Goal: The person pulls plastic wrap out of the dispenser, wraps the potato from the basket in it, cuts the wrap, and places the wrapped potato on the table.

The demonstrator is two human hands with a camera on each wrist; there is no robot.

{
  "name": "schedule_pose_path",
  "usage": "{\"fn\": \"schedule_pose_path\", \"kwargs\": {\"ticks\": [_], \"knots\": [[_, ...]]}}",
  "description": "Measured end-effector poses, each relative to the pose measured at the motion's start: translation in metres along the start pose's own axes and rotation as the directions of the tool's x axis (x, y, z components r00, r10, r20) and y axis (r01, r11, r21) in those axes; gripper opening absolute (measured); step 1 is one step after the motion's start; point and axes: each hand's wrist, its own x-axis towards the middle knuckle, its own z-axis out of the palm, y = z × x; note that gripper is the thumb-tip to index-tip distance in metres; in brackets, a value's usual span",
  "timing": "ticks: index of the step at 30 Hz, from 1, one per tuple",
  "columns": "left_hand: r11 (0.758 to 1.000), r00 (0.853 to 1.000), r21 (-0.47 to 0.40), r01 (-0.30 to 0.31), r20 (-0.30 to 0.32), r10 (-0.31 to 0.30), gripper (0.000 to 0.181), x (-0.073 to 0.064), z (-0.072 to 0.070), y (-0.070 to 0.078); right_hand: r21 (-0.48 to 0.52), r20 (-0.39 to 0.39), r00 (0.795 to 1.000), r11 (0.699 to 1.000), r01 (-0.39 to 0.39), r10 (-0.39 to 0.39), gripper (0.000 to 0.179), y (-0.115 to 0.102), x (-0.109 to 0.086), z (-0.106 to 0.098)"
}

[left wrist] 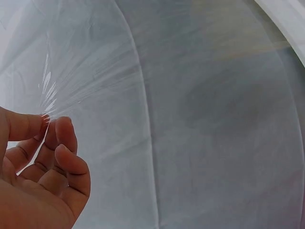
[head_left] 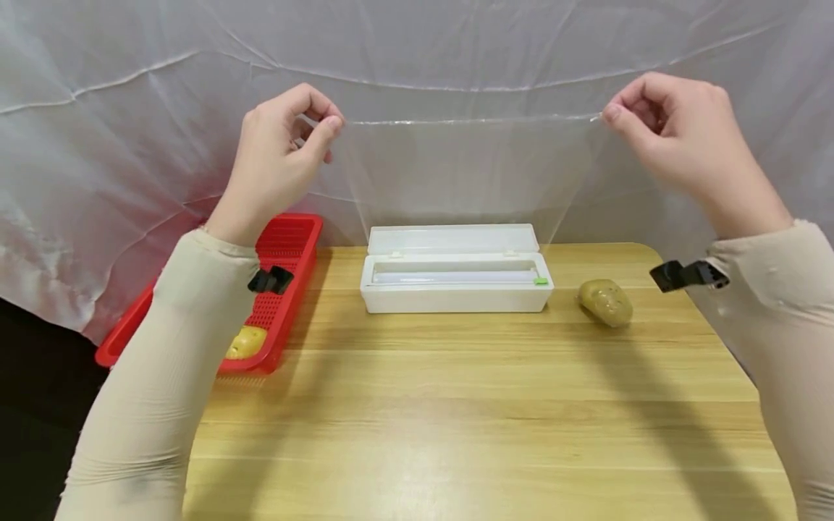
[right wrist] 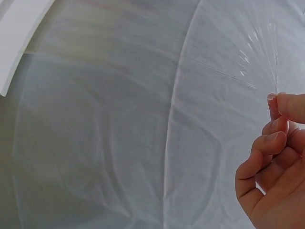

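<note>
A clear sheet of plastic wrap [head_left: 469,166] stretches up from the white wrap dispenser [head_left: 456,300], whose lid [head_left: 452,239] stands raised at the back. My left hand [head_left: 283,148] pinches the sheet's upper left corner between thumb and index finger. At the upper right corner my right hand [head_left: 684,137] pinches it the same way. In the left wrist view, creases in the plastic wrap [left wrist: 62,90] fan out from the fingertips. Similar creases spread through the plastic wrap [right wrist: 252,57] in the right wrist view. A roll [head_left: 456,277] lies inside the dispenser.
A red perforated basket [head_left: 289,318] stands on the left with a yellow potato [head_left: 247,342] in it, partly behind the left sleeve. On the right of the wooden table [head_left: 456,405] lies a potato [head_left: 606,302] with a shiny surface. A pale cloth [head_left: 417,43] hangs behind.
</note>
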Motion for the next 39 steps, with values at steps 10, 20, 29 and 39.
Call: {"fn": "schedule_pose_path", "kwargs": {"ticks": [10,20,29,39], "knots": [[0.984,0.983,-0.049,-0.172,0.059,0.175,0.011,-0.052,-0.005,0.010,0.032,-0.006,0.994,0.993,0.113,-0.113,0.008,0.000,-0.063,-0.002],[0.913,0.887,-0.138,-0.385,0.218,0.407,0.008,-0.142,-0.011,0.007,0.013,0.107,0.918,0.924,0.382,-0.381,0.011,0.000,-0.145,-0.008],[0.924,0.838,-0.205,-0.324,0.391,0.381,0.011,-0.229,0.019,-0.010,0.148,0.316,0.868,0.923,0.354,-0.384,0.048,0.009,-0.216,0.020],[0.956,0.792,-0.063,-0.287,0.546,0.274,0.017,-0.282,0.054,-0.032,0.278,0.582,0.760,0.949,0.148,-0.289,0.029,0.037,-0.267,0.070]]}}
